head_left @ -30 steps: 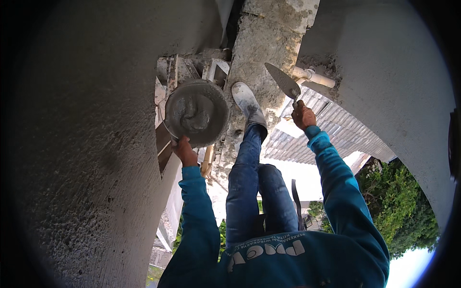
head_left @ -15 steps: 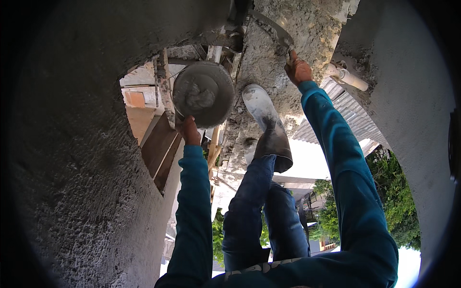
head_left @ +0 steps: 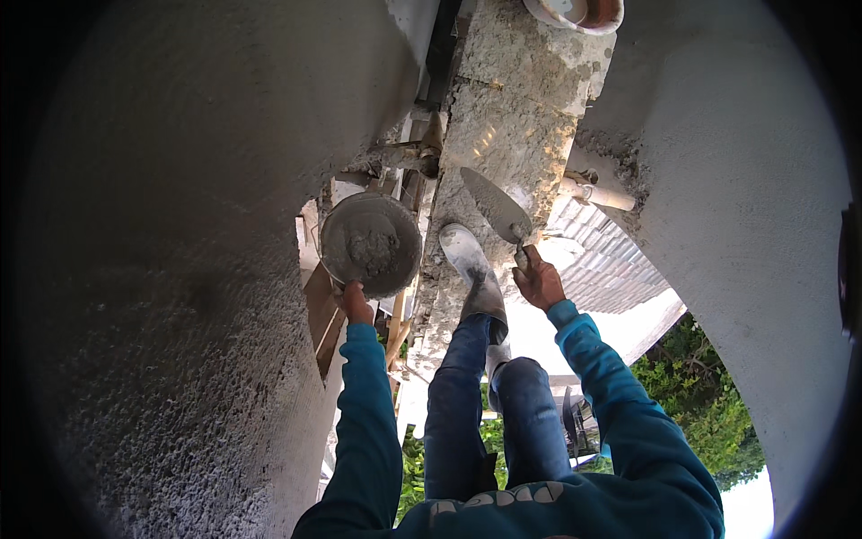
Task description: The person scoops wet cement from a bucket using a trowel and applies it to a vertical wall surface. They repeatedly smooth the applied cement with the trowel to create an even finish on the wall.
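Note:
My left hand grips the rim of a grey bucket with wet grey mortar inside, held out to the left of my booted foot. In my right hand is the handle of a pointed trowel, its mortar-smeared blade angled up and leftward over the rough concrete ledge that my boot stands on. The bucket hangs beside the ledge's left edge, over a gap with boards and debris below it.
Rough plastered wall fills the left, smoother curved wall the right. A pale pipe juts beside the ledge. A whitish bucket stands at the ledge's far end. Corrugated roofing and foliage show below through openings.
The trowel moved up in the view, then back down and leftward. The mortar bucket rose, then dropped lower. The view has shifted, bringing the whitish bucket in at the top.

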`<state>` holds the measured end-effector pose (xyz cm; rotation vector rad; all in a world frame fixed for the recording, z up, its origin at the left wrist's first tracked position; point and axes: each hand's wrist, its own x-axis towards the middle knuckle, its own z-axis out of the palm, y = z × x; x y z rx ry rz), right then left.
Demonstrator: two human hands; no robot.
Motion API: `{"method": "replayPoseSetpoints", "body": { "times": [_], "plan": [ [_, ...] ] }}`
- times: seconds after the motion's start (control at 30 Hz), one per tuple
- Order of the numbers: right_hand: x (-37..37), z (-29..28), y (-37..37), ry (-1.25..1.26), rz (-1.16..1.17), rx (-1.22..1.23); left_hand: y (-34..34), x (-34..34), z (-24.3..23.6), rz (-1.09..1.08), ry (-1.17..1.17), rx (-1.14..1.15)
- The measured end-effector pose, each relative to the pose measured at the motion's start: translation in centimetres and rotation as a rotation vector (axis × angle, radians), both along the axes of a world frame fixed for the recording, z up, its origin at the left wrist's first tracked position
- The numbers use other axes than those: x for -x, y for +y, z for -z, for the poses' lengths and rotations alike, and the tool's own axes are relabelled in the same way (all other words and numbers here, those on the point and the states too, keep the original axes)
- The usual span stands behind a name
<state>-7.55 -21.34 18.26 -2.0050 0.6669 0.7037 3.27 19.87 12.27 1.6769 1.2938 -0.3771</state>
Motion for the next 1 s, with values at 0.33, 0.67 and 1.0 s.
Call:
{"method": "replayPoseSetpoints", "body": {
  "times": [0.33, 0.67, 1.0],
  "plan": [
    [-8.7, -9.8, -19.8, -0.120, 0.046, 0.586, -14.3, -6.8, -8.1, -0.036, -0.168, 0.164],
    [-32.2, -1.2, -42.7, 0.078, -0.005, 0.924, -32.2, -18.9, -5.3, 0.126, -0.373, 0.160],
    [-38.6, 9.2, -42.0, -0.178, 0.167, 0.768, -41.2, -26.7, -2.8, 0.114, -0.289, 0.198]
  ]
}}
